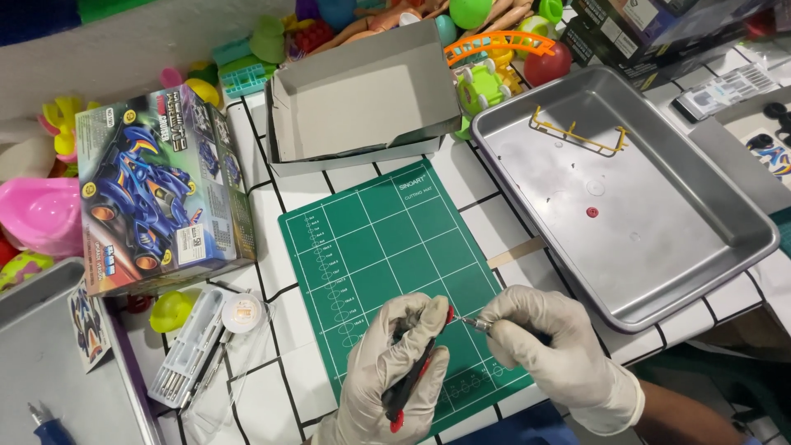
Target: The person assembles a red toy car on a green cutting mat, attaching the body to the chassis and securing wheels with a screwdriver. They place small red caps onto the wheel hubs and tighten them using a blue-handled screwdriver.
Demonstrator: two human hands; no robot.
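Both my hands wear pale rubber gloves and hover over the near end of a green cutting mat [387, 222]. My left hand [391, 371] grips a small dark model-car part with red trim [416, 371]. My right hand [556, 346] holds a small screwdriver [476, 324], its metal tip pointing left and touching the top of the part. A large metal tray [700, 189] stands to the right, holding a yellow plastic sprue [577, 132] and a tiny red piece [592, 212].
A model-car box with blue artwork [156, 189] stands at the left, an open grey cardboard box [362, 95] behind the mat. A case of screwdriver bits [185, 350] and a small round pot [244, 313] lie at the near left. Colourful toys crowd the back.
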